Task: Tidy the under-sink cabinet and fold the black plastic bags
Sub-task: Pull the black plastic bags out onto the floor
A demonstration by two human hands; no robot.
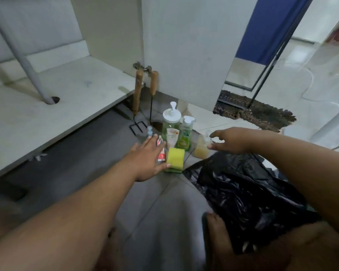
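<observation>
Head view: nearest on the grey tiled floor, the crinkled, glossy black plastic bags lie in an unfolded heap under the right forearm, so folding looks not yet begun. Beyond them the left hand, fingers straight, touches a soft yellow sponge and a small red-and-white tube, while the right hand reaches with loosely spread fingers, gripping nothing, toward a clear pump bottle of yellowish liquid. Farthest, green soap bottles and two wooden-handled wire tools stand by the cabinet's front corner; its pale shelf holds none of them, so restocking seems to remain.
</observation>
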